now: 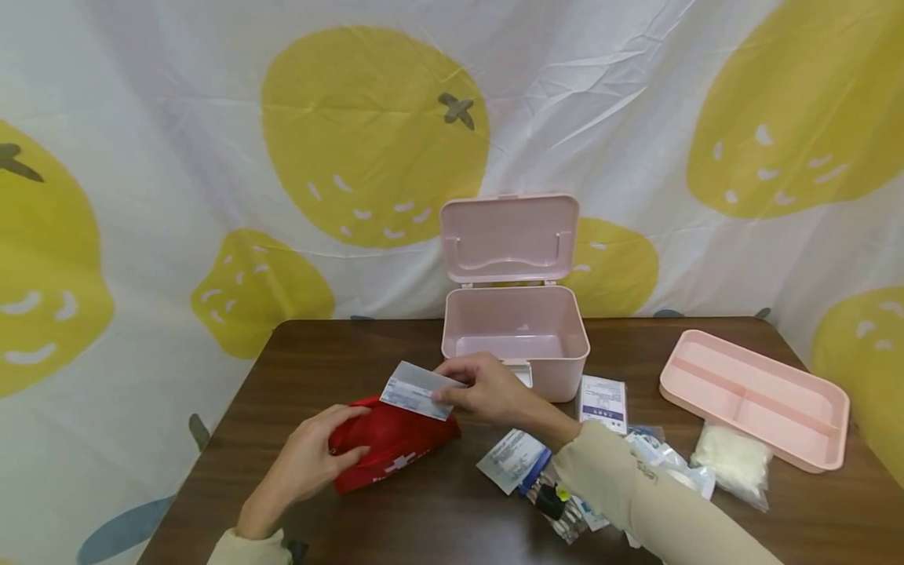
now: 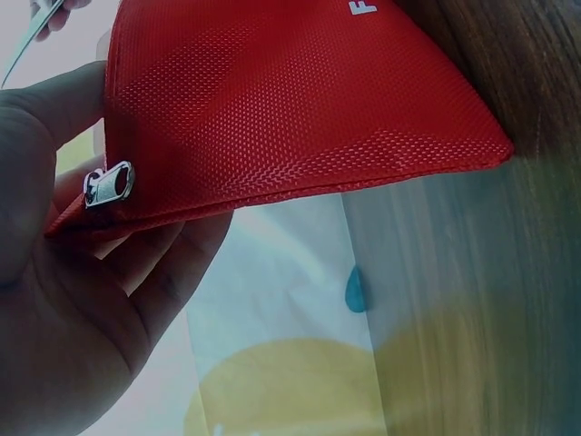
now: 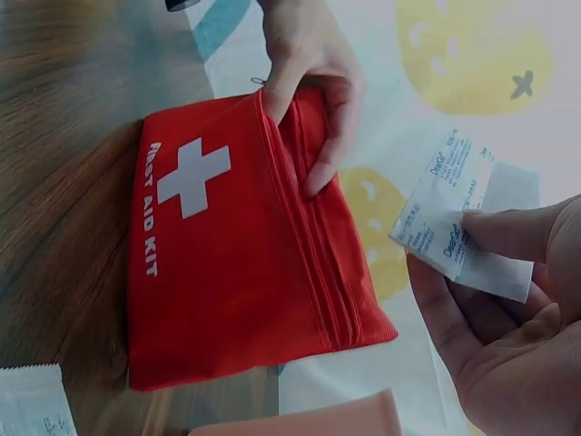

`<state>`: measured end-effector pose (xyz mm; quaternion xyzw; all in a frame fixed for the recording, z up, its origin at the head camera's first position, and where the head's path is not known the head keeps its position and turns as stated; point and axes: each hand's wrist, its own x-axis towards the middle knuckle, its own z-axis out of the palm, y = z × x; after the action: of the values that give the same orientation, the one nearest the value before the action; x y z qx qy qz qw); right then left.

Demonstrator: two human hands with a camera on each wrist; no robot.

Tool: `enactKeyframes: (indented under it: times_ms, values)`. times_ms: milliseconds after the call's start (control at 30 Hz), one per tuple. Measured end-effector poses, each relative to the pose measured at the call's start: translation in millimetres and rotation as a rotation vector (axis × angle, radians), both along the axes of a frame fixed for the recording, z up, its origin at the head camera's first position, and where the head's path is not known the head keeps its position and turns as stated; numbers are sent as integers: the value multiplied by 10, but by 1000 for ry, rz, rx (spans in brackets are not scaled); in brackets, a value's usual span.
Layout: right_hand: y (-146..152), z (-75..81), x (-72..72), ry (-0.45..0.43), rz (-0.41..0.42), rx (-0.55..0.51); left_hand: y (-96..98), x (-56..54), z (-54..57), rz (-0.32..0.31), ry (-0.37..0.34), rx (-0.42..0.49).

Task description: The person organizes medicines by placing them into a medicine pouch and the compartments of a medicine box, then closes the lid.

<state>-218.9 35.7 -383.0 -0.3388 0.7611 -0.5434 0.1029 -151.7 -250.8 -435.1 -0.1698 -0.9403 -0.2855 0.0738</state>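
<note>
A red zippered first aid pouch (image 3: 227, 245) with a white cross stands on the dark table, its top unzipped. My left hand (image 1: 304, 463) grips the pouch at its left end, thumb at the opening and fingers along the back side. The metal zip pull (image 2: 111, 184) shows by that hand in the left wrist view. Above the pouch, my right hand (image 1: 487, 390) pinches flat white paper packets (image 3: 458, 213) with blue print between thumb and fingers. What lies inside the pouch is hidden.
Behind stands a pink box (image 1: 519, 322) with its lid raised. A pink divided tray (image 1: 759, 400) lies at the right, beside a bag of white cotton (image 1: 730, 459). A white printed box (image 1: 603, 402), a sachet (image 1: 512, 459) and several small packaged items lie near my right forearm. A patterned cloth (image 1: 395, 141) hangs behind.
</note>
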Motion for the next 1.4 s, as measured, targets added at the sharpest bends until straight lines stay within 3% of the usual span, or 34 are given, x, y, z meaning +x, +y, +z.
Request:
enactKeyframes:
  times_ms: [200,400,633,933,1100,1300,1400]
  values:
    - [-108,10,16,21,-9,-11,9,-4,9,1,-16,0]
    - [-214,-16,44,100,-48,48,11,-11,17,12,-37,3]
    - [-316,-83,71,212,-46,113,2,-14,15,-16,-38,34]
    - [-402,-159,93,279,-39,152,-5,8,10,-8,-61,35]
    - [-423,-198,89,361,-36,201,-3,17,8,-15,-65,34]
    - [-457,-260,97,544,-26,290,-4,17,12,-18,-49,24]
    - [-473,-280,112,593,-21,344,-1,15,18,-21,-43,23]
